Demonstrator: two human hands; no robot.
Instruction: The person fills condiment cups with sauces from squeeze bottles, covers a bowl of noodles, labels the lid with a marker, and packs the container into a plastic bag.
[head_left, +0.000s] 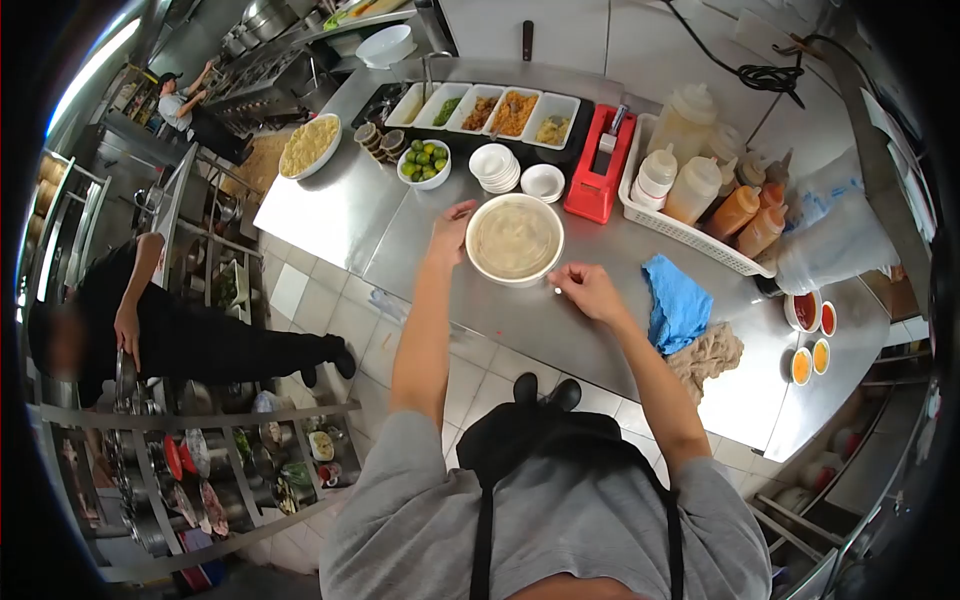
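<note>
A round white bowl with a translucent cover over its top stands on the steel counter in front of me. My left hand is at the bowl's left side, thumb and fingers apart near its rim. At the lower right of the bowl, my right hand has its thumb and fingertips pinched together; what they hold, if anything, is too small to name. Small white dishes and a red tape dispenser stand just behind the bowl.
Limes, food trays and a large bowl stand behind and left. A bottle basket, blue cloth, brown cloth and sauce cups lie right. One person stands left, another farther back.
</note>
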